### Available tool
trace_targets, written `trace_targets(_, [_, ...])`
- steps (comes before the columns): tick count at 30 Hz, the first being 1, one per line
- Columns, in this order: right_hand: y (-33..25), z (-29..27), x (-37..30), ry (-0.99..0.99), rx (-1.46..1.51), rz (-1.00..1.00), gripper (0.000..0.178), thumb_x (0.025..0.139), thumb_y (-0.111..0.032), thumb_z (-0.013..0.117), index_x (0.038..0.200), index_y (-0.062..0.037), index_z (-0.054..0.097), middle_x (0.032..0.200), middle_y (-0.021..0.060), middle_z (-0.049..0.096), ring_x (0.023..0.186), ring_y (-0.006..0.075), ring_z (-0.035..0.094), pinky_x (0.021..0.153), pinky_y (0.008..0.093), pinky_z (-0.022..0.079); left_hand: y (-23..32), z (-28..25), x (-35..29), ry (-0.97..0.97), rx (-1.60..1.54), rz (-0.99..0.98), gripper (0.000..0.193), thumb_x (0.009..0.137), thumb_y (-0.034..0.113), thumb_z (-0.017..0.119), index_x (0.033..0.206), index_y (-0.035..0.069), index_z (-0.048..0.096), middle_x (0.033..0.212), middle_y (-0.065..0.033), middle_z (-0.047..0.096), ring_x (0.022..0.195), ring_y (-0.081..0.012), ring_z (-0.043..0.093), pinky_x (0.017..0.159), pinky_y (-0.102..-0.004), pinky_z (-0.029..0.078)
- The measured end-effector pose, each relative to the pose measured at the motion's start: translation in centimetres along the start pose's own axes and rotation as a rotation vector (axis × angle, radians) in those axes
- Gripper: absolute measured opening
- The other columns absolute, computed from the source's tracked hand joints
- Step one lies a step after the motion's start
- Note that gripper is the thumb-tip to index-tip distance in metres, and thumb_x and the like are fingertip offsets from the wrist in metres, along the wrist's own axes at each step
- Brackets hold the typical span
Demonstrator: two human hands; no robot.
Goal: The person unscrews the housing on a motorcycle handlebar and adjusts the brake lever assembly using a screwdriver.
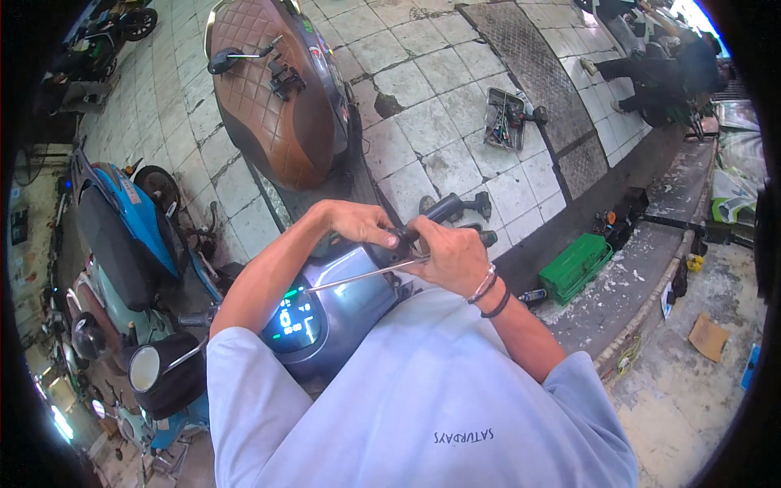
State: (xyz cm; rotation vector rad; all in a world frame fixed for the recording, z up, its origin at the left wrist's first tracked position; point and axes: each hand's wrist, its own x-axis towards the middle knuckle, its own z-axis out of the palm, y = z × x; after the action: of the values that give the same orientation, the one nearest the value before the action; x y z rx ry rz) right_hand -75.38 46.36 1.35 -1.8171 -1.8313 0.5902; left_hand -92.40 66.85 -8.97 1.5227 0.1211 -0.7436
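Observation:
Both my hands meet at the right handlebar of a grey scooter. My left hand [362,223] is closed, thumb and fingers against a black handlebar fitting [397,241]. Beside it, my right hand [457,257] wraps round what looks like a screwdriver [366,274]. Its long thin shaft points left over the lit dashboard [294,322], and a dark green end shows past my fist. Just beyond the right hand are the black handlebar grip [443,208] and a lever. My fingers hide most of the point where they touch the fitting.
On the scooter's brown quilted seat [264,122] lie a mirror [228,59] and a black bracket [285,80]. A tool tray [504,122] is on the tiled floor, a green toolbox [576,268] at right. A blue scooter [122,211] stands left; another person [651,77] is far right.

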Motion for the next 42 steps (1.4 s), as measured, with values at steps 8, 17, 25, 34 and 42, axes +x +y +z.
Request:
trace_targets(8, [2.8,-5.3,5.8,-0.336,0.355,0.144,0.029,0.085,-0.024,0.082,0.109,-0.0073,0.078,0.088,0.0159,0.077,0.08,0.0316,0.074,0.077,0.0411,0.058,1.3,-0.3,-0.6,-0.003,-0.043,-0.163,0.097,0.096,0.062,0.077,0.155,-0.01,0.05,0.139,-0.0176,0.068,0.125,-0.023,0.062,0.104,-0.0386,0.053])
trace_targets(17, [3.1,-2.2,12.9,-0.762,-0.021,-0.16,0.03,0.085,-0.033,0.081,0.11,-0.0179,0.087,0.093,0.0165,0.081,0.082,0.033,0.078,0.078,0.042,0.06,-1.4,1.4,1.0,-0.017,-0.086,0.301,0.078,0.103,0.061,0.07,0.141,-0.007,0.06,0.11,-0.0033,0.064,0.104,-0.0163,0.057,0.09,-0.038,0.051])
trace_targets(25, [6.6,1.6,14.6,-1.021,0.247,-0.11,0.029,0.09,-0.022,0.083,0.116,-0.0103,0.085,0.097,0.0121,0.084,0.08,0.0194,0.075,0.079,0.0344,0.059,-2.9,1.9,2.2,-0.035,-0.219,0.26,0.079,0.107,0.055,0.067,0.145,-0.014,0.054,0.135,-0.0117,0.065,0.129,-0.0192,0.055,0.113,-0.0384,0.045])
trace_targets(34, [6.8,1.0,14.7,-1.15,0.291,-0.055,0.034,0.094,-0.021,0.079,0.124,-0.0041,0.08,0.107,0.0145,0.084,0.09,0.0181,0.076,0.086,0.0354,0.059,-1.8,1.2,1.6,-0.063,-0.18,0.303,0.087,0.106,0.06,0.065,0.15,-0.012,0.045,0.14,-0.0158,0.059,0.132,-0.0212,0.051,0.114,-0.0399,0.043])
trace_targets(42, [9.6,4.4,15.0,-1.193,0.467,-0.095,0.034,0.09,-0.01,0.078,0.124,-0.0028,0.079,0.094,0.0113,0.083,0.083,0.0156,0.072,0.08,0.0342,0.058,-2.5,1.1,0.7,0.096,-0.112,0.123,0.064,0.12,0.046,0.018,0.162,0.003,0.039,0.156,-0.0156,0.051,0.142,-0.02,0.044,0.124,-0.0371,0.035])
